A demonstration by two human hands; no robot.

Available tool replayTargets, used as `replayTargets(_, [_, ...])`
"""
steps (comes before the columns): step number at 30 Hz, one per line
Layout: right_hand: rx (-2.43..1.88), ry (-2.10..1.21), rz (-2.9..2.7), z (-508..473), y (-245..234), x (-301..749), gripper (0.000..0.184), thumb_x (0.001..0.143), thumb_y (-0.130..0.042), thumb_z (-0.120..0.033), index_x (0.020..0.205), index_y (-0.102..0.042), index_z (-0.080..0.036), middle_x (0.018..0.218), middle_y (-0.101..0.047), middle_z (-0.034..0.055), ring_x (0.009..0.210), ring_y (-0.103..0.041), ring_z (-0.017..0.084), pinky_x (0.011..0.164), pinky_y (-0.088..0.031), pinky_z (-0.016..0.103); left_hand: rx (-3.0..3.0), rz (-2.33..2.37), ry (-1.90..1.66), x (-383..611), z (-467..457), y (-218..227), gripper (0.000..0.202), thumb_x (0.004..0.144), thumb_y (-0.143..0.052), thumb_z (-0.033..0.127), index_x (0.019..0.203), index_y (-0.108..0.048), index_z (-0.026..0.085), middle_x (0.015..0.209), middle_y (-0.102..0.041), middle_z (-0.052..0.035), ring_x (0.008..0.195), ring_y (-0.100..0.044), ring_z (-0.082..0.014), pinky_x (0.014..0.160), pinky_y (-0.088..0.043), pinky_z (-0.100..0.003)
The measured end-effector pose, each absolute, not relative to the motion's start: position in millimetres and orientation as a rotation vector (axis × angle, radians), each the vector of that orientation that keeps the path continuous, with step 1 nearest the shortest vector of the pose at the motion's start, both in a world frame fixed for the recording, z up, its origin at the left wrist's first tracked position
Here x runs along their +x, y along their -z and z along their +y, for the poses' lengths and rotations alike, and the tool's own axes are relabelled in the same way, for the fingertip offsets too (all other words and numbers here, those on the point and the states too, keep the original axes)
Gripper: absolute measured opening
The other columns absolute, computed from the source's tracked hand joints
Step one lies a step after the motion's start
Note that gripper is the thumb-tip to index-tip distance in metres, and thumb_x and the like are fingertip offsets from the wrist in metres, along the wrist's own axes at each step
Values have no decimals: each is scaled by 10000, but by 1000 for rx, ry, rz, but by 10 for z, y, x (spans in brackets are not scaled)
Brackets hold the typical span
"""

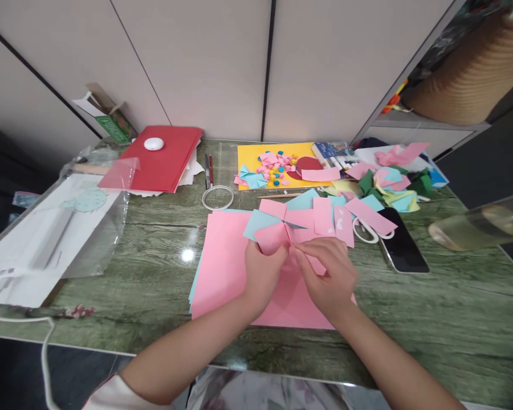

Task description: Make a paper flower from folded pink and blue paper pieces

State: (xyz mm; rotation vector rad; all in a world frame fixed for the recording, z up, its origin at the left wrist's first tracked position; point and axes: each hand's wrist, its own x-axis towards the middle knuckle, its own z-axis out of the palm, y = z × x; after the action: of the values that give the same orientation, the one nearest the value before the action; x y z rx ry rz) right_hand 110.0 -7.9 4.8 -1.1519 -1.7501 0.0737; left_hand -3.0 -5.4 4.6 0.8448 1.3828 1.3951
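Between my hands is a folded paper flower (270, 238) with pink and light-blue petals, held above a stack of pink paper (222, 267). My left hand (263, 267) grips its lower left part, thumb on the front. My right hand (329, 273) is closed in a pinch at the flower's lower edge, near its centre line; the fingertips cover whatever they pinch. Pink paper strips (324, 216) and light-blue pieces lie just behind. White-handled scissors (365, 232) are to the right, partly under a pink strip.
A black phone (404, 242) and a clear bottle (479, 225) stand at right. A tape roll (218, 197), red folder (171, 165) and yellow sheet (250, 152) with small paper balls lie behind. Plastic-covered white paper (17, 228) and a white cable (47, 341) are at left.
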Motion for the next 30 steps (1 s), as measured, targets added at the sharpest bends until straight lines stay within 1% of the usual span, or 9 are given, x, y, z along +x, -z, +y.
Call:
replayTargets(5, [-1152,-66,-1729,-95,-41,1075,122,737,-628,-141,808,-650,-237,833,-669,31,819,-577,184,741,-449,361,807,1409,-1337,-17,-64,-38,194,636,-633,195,802,-541,153,677,-573,19,580,-514,-110,489,-369,-206])
replayTargets(8, [-1152,-108,-1725,-105,-35,1070,121,754,-612,-131,810,-644,-233,807,-674,21,811,-583,174,742,-454,352,793,1445,-1318,-5,-75,-33,195,616,-646,186,755,-513,154,617,-531,39,533,-482,-92,442,-324,-191])
replayTargets(10, [-1148,-122,-1718,-108,-21,1069,117,762,-603,-129,810,-634,-231,802,-678,16,807,-589,171,743,-455,352,800,1455,-1323,2,-80,-43,191,617,-646,190,734,-500,155,616,-520,43,535,-473,-86,444,-323,-186])
replayTargets(16, [-1105,-125,-1743,-113,31,1047,159,765,-587,-98,851,-609,-230,912,-689,32,863,-597,191,752,-446,378,840,1465,-1304,12,-83,-80,190,614,-646,175,708,-483,151,589,-494,61,527,-448,-70,445,-309,-174])
replayTargets(21, [-1091,-121,-1745,-131,41,1026,187,760,-587,-79,869,-600,-230,924,-692,34,867,-604,194,760,-438,387,870,1429,-1304,4,-77,-63,171,627,-643,175,714,-498,149,592,-503,68,533,-442,-66,466,-321,-175])
replayTargets(27, [-1083,-117,-1734,-133,52,1026,193,759,-586,-75,871,-597,-231,935,-690,35,875,-607,192,761,-439,383,873,1424,-1322,1,-82,-59,159,606,-653,154,689,-517,146,584,-513,70,533,-439,-67,456,-292,-180])
replayTargets(30, [-1086,-116,-1728,-133,43,1028,189,760,-584,-75,864,-597,-232,935,-690,37,874,-609,190,762,-438,383,887,1407,-1311,7,-88,-76,152,614,-648,151,686,-515,148,587,-524,66,547,-458,-75,475,-315,-182])
